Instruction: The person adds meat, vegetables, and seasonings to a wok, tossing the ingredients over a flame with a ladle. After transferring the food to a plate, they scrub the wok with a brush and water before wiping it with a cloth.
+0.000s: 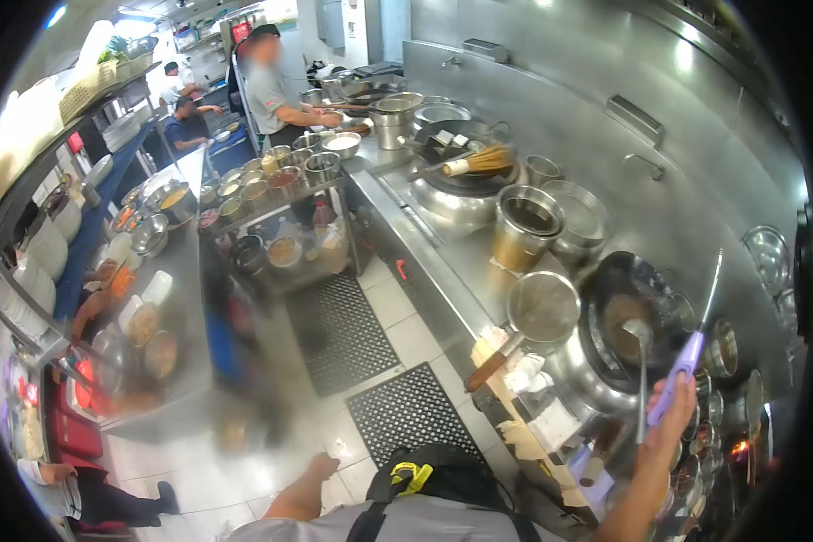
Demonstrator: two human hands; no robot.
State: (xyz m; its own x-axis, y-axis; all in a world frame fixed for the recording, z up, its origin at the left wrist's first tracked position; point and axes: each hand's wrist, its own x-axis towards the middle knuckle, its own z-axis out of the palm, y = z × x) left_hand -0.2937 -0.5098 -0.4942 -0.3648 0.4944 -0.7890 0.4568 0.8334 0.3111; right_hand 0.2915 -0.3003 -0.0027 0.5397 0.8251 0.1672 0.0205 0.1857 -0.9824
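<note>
In my right hand [676, 403] is a long-necked purple lighter [680, 379], its metal tip pointing up and away from me. Just left of that hand runs the handle of a wok ladle [640, 357], whose head rests in a dark wok [610, 271] with some liquid at the bottom. My left hand [319, 468] hangs low over the tiled floor, fingers curled, with nothing visible in it. A round mesh strainer [542, 309] with a wooden handle lies beside the wok on the left.
A tall metal pot [526, 226] of dark liquid stands beyond the strainer. Farther along the range, a bamboo brush [479, 163] lies across another wok. Several seasoning containers [286, 181] fill a cart. A co-worker [275, 90] stands at the range. Black mats [415, 411] cover the floor.
</note>
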